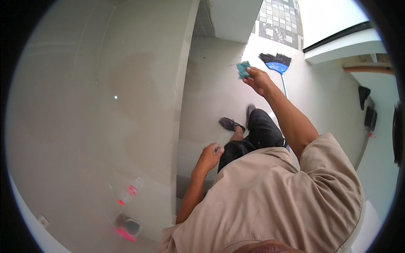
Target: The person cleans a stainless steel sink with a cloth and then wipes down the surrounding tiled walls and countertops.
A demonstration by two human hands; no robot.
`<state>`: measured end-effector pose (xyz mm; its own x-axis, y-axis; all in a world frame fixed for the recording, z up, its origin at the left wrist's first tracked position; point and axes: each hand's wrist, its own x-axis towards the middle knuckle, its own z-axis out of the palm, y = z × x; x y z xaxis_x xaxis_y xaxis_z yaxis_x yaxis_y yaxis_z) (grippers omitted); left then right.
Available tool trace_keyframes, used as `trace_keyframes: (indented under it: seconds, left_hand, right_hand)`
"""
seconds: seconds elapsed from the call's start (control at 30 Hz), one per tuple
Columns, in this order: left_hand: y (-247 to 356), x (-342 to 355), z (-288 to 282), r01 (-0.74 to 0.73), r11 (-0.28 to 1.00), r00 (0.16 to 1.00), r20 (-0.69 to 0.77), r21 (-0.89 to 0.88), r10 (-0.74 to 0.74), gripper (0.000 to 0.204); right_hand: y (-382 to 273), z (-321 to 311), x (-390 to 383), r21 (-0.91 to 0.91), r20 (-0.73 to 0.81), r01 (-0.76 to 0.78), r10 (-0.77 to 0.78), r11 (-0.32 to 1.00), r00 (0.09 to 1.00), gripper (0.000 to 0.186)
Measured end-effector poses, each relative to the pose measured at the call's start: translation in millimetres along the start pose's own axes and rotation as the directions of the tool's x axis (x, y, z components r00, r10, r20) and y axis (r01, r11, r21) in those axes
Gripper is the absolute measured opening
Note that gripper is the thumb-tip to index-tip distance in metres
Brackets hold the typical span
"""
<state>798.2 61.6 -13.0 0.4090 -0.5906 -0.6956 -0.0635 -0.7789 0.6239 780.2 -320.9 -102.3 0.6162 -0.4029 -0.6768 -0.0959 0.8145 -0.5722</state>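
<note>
My right hand (258, 80) is stretched out ahead over the floor, its fingers closed on a green scouring pad (243, 70). The pad is held in the air, left of a broom (277, 63) with black bristles and a blue head. My left hand (209, 157) is low beside my left knee, near the edge of a wide beige countertop (126, 118). Its fingers are curled in. A small greyish patch shows at the fingertips, too small to name.
On the countertop lie a clear plastic bottle (132, 190) with a pink label and red cap, and a pink-edged grey container (128, 227). My dark shoes (229, 123) are on the pale floor (211, 80). Patterned tiles (278, 23) lie beyond the doorway.
</note>
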Motion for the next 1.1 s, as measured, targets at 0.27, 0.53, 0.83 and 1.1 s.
trace_keyframes:
  seconds: [0.27, 0.53, 0.83, 1.1]
  left_hand:
    - [146, 176, -220, -0.278, 0.910, 0.721, -0.559, 0.307, 0.409, 0.031]
    - [170, 317, -283, -0.149, 0.753, 0.571, -0.566, 0.641, 0.595, 0.046]
    - [177, 324, -271, -0.085, 0.678, 0.593, -0.509, 0.731, 0.623, 0.048]
    - [178, 339, -275, -0.097, 0.648, 0.652, -0.444, 0.755, 0.615, 0.050]
  right_hand:
    - [-44, 123, 102, 0.297, 0.112, 0.033, -0.070, 0.954, 0.991, 0.033]
    - [-138, 170, 247, 0.430, -0.016, 0.358, -0.390, 0.829, 0.921, 0.041]
    - [-167, 201, 361, -0.259, -0.351, 0.621, -0.671, 0.740, 0.653, 0.039]
    - [-149, 204, 386, -0.539, -0.193, 0.678, -0.857, 0.500, 0.478, 0.024]
